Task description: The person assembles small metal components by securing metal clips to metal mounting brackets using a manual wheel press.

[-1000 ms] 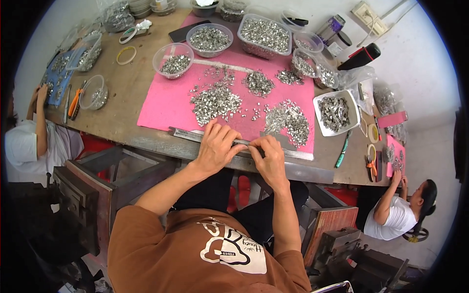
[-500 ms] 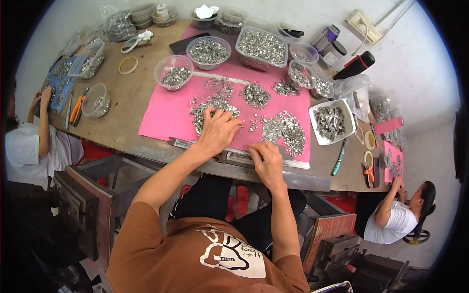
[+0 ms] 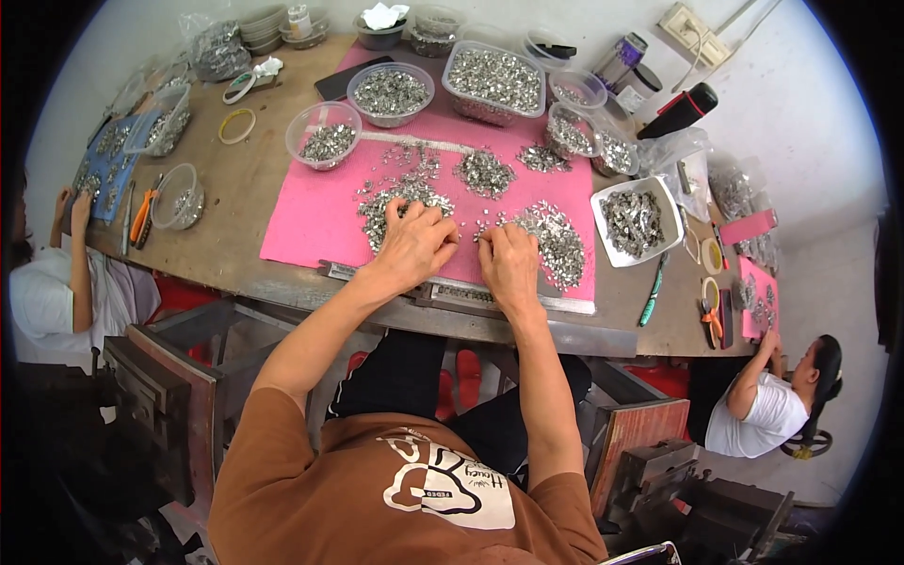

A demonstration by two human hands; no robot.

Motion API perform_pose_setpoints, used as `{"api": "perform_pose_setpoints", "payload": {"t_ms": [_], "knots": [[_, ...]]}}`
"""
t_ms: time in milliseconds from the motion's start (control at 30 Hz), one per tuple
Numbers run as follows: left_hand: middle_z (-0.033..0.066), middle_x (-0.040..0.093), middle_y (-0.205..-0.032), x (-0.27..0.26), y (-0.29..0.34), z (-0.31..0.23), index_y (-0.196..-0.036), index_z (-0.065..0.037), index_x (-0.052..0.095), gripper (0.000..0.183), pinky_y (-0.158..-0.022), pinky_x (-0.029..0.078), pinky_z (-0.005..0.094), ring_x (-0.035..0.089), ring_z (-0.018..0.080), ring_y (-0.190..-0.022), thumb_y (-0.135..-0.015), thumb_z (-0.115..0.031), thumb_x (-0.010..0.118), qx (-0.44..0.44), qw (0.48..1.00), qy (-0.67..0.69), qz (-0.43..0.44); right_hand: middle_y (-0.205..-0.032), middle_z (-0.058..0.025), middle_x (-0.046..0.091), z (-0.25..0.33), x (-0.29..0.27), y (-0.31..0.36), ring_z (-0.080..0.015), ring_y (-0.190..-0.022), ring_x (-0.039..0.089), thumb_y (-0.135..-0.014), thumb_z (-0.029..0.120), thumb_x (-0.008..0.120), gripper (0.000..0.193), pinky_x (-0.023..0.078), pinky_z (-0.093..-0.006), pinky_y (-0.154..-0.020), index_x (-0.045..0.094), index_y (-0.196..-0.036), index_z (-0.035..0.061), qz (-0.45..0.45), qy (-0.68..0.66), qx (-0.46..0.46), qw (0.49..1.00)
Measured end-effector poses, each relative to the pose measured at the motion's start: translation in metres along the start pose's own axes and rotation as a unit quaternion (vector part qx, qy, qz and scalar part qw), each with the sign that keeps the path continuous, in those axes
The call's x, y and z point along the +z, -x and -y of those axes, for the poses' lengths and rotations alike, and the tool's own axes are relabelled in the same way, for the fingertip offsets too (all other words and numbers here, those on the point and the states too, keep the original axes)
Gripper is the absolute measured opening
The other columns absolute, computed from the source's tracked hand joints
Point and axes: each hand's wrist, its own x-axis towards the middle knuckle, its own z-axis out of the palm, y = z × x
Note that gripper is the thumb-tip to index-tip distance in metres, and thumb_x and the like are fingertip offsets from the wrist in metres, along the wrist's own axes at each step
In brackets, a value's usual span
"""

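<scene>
A pink mat point(image 3: 306, 221) carries several heaps of small shiny metal pieces. My left hand point(image 3: 414, 243) rests on the front of the left heap point(image 3: 403, 195), its fingers bent down and drawn together. At the left edge of the right heap point(image 3: 557, 250) is my right hand point(image 3: 508, 262), with thumb and fingers pinched downward. Whatever either hand's fingertips hold is too small or hidden. Just below both hands, a metal rail point(image 3: 457, 295) with a row of small pieces in its slot lies along the table's front edge.
Clear tubs of metal pieces, such as a rectangular one point(image 3: 494, 83), line the back. A white dish point(image 3: 638, 224) stands at the right beside a green-handled tool point(image 3: 652, 292). Co-workers sit at the left point(image 3: 56, 282) and right point(image 3: 761, 414) ends of the table point(image 3: 217, 207).
My right hand has moved up from the metal rail to the right heap's edge. My left hand stays on the left heap, with its fingers slightly shifted. The view has shifted a little.
</scene>
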Motion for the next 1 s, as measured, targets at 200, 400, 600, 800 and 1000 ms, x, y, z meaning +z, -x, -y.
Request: {"api": "perform_pose_setpoints", "payload": {"t_ms": [200,400,600,800,1000], "knots": [[0.0017,0.061,-0.092,-0.007,0.013,-0.018,-0.097,-0.013,0.07,0.016,-0.106,0.029,0.0541,0.057,0.0228,-0.093,-0.087,-0.024,0.077,0.008,0.999,0.022,-0.024,-0.086,-0.0093,0.061,-0.003,-0.012,0.008,-0.0288,-0.086,0.061,-0.085,0.008,0.073,0.008,0.043,-0.0423,-0.08,0.068,-0.092,0.0058,0.023,-0.051,0.01,0.998],[0.0027,0.061,-0.095,-0.002,0.037,-0.052,-0.101,-0.013,0.07,0.021,-0.107,0.03,0.0526,0.058,0.0223,-0.096,-0.085,-0.023,0.079,0.03,0.997,0.063,-0.031,-0.086,-0.008,0.062,0.001,-0.007,0.002,-0.0282,-0.085,0.061,-0.086,0.008,0.073,0.008,0.042,-0.0413,-0.079,0.069,-0.093,0.0079,0.013,-0.055,0.011,0.998],[0.0034,0.062,-0.093,0.005,0.046,-0.052,-0.101,-0.011,0.071,0.02,-0.104,0.034,0.0506,0.058,0.023,-0.094,-0.084,-0.018,0.078,0.032,0.997,0.067,-0.036,-0.087,-0.008,0.062,-0.001,-0.001,-0.001,-0.0278,-0.084,0.062,-0.085,0.008,0.073,0.01,0.042,-0.0416,-0.078,0.068,-0.093,0.0082,0.022,-0.046,0.009,0.999],[0.0057,0.062,-0.093,0.001,0.046,-0.051,-0.098,-0.008,0.07,0.015,-0.103,0.036,0.0488,0.059,0.025,-0.093,-0.084,-0.012,0.076,0.037,0.991,0.118,-0.043,-0.087,-0.009,0.063,0.001,-0.004,0.0,-0.0281,-0.083,0.062,-0.085,0.008,0.072,0.01,0.042,-0.0419,-0.079,0.066,-0.092,0.0067,0.012,-0.014,-0.013,1.0],[0.0076,0.06,-0.094,0.001,0.044,-0.054,-0.099,-0.007,0.069,0.015,-0.103,0.038,0.0469,0.057,0.0267,-0.092,-0.084,-0.008,0.071,0.04,0.993,0.102,-0.043,-0.087,-0.0099,0.062,-0.003,-0.003,0.004,-0.0286,-0.084,0.062,-0.086,0.008,0.072,0.011,0.041,-0.0417,-0.078,0.064,-0.093,0.0061,0.006,0.004,-0.01,1.0]]}}
